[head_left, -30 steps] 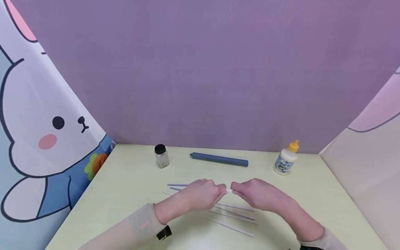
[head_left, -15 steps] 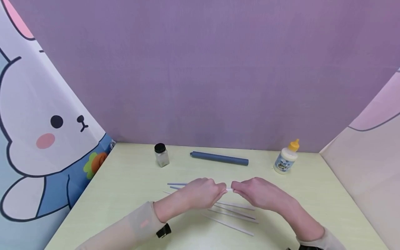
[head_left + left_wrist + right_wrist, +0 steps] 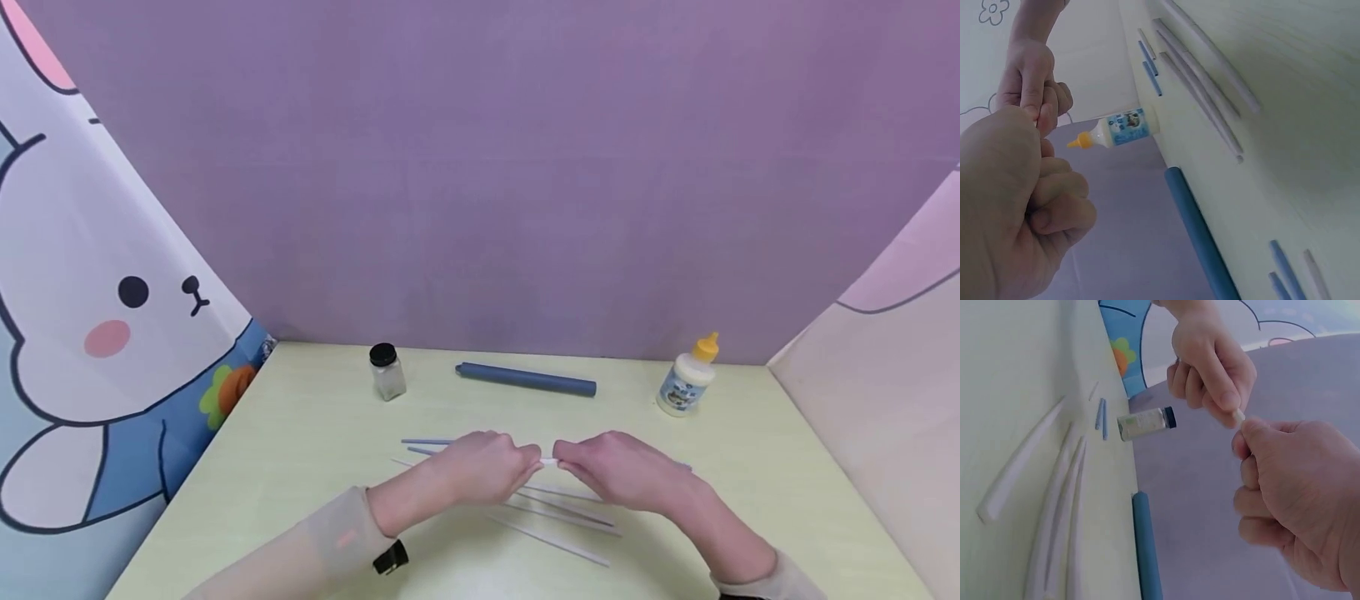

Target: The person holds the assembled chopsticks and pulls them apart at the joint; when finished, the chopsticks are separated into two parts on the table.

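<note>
In the head view, my left hand (image 3: 487,467) and right hand (image 3: 618,468) meet above the table, thumbs toward each other. Between their fingertips shows a short length of a thin white stick (image 3: 549,461), pinched by both hands. Its ends are hidden in the fingers. The right wrist view shows its pale tip (image 3: 1239,415) between the two thumbs. Below the hands lie several thin white sticks (image 3: 551,542), partly covered by the left hand. Some thin blue sticks (image 3: 426,441) lie beside the left forearm. The sticks' material is not clear.
At the back of the pale table (image 3: 315,450) stand a small clear jar (image 3: 389,379) with a black lid and a white glue bottle (image 3: 684,385) with a yellow nozzle. A thick blue roll (image 3: 525,378) lies between them. A purple backdrop (image 3: 480,183) rises behind.
Both hands dip very slightly, still pinching the white stick. A bit of blue stick now shows past the right wrist. The objects on the table stay where they were.
</note>
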Demonstrator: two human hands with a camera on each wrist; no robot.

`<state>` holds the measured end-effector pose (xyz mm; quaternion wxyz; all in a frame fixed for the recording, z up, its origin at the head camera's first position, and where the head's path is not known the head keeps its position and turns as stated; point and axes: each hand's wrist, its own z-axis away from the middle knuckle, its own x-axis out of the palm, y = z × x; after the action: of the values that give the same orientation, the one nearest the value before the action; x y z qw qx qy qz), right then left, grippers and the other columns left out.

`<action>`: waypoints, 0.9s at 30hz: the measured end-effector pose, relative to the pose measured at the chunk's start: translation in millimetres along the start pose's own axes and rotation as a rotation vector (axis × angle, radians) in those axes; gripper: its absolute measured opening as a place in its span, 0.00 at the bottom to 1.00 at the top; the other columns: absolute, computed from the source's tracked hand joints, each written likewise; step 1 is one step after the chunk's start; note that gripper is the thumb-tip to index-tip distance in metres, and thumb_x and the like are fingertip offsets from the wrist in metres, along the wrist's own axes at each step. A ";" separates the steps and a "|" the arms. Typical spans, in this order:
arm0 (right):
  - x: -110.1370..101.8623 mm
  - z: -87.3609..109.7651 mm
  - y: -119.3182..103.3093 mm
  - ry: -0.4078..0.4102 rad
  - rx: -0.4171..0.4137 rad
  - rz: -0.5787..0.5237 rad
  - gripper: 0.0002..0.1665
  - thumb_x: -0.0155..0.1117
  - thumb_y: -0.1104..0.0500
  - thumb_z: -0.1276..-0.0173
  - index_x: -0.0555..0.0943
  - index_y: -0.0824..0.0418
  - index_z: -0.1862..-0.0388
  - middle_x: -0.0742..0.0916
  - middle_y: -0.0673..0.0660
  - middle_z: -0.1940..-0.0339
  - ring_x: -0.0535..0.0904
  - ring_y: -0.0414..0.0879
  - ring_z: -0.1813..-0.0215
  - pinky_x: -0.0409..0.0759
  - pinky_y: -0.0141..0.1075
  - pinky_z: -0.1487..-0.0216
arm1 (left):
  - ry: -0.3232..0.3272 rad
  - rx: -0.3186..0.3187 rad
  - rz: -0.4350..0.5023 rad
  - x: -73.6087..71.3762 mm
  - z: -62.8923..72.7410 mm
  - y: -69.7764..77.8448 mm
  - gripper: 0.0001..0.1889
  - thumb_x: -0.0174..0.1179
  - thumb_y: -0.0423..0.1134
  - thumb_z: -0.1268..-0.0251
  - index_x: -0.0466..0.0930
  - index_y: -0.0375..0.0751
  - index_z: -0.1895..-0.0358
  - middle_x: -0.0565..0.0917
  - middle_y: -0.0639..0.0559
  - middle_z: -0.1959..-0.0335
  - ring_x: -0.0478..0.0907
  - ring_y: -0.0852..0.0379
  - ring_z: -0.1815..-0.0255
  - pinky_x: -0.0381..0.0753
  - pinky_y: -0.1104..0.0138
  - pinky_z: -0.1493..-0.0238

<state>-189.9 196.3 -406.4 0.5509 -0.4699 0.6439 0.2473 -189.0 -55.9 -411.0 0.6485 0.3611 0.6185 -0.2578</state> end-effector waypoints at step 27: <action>-4.4 -11.7 4.3 -0.151 0.093 -0.115 0.16 0.55 0.57 0.15 0.68 0.51 0.69 0.59 0.39 0.82 0.53 0.27 0.79 0.55 0.24 0.78 | 0.055 -0.013 -0.169 0.2 -2.7 -0.4 0.18 0.46 0.47 0.12 0.71 0.49 0.68 0.62 0.62 0.86 0.57 0.65 0.86 0.63 0.72 0.83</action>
<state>-199.5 189.9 -400.0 0.6324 -0.4600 0.5831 0.2199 -191.0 -53.9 -411.2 0.6098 0.3103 0.6658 -0.2975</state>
